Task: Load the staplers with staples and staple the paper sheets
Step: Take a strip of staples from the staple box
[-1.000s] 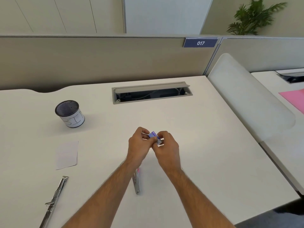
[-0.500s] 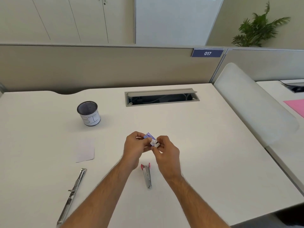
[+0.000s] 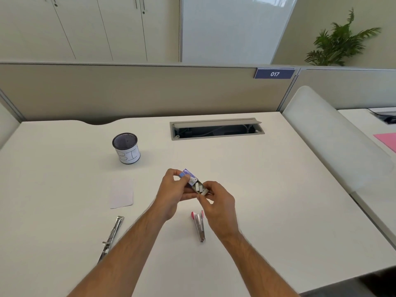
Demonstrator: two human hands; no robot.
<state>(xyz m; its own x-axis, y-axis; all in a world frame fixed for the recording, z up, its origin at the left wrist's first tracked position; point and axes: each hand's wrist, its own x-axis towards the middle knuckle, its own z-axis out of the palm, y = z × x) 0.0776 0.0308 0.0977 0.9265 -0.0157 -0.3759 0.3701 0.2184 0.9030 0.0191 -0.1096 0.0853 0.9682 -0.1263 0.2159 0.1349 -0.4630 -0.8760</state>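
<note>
**Head view: staple box slid open between both hands**

Head view shows a small blue-and-white cardboard staple box (image 3: 189,176) held above the white tabletop (image 3: 278,189), its inner tray (image 3: 200,188) pulled partway out toward the right, with silver strips of staples visible inside. The left hand (image 3: 174,192) pinches the box's outer sleeve between thumb and curled fingers. The right hand (image 3: 217,202) pinches the exposed end of the tray with thumb and forefinger, the other fingers curled below.

Just below the hands, a small pink-and-silver stapler (image 3: 199,226) lies on the tabletop, pink end farther from the person, partly covered by the right wrist. To the left, a long silver metal stapler (image 3: 112,234) lies opened out flat, its near end hidden behind the left forearm. Near its far end rests a small white sheet of paper (image 3: 121,193).

Farther back on the left stands a black mesh cup (image 3: 126,147) wrapped in a white label with handwritten letters. A grey cable hatch (image 3: 216,129) sits open at the tabletop's rear edge. On the partition above hangs a blue plate reading 017 (image 3: 274,73).
</note>
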